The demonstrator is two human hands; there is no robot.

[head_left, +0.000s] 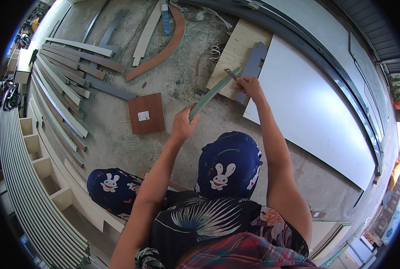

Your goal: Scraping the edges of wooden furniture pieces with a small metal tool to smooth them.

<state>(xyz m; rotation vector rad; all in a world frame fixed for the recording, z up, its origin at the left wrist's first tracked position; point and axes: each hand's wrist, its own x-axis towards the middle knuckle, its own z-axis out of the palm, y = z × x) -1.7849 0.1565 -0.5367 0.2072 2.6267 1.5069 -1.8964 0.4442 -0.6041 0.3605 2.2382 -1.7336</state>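
My left hand [183,122] is closed round the near end of a long narrow strip [211,95], green along one side and pale along the other. The strip slants up and away to the right, held off the floor. At its far end, my right hand [250,86] pinches a short flat metal piece [231,74] that lies across the strip. Whether the metal piece is a blade or a small ruler I cannot make out. Below the strip is my raised knee [229,166] in dark blue trousers with a rabbit print.
A brown square board [146,123] with a white label lies on the concrete floor. Several long strips [69,89] fan out at the left. A curved brown piece [173,47] lies ahead. A large white panel [314,107] and a plywood board [227,58] are at the right.
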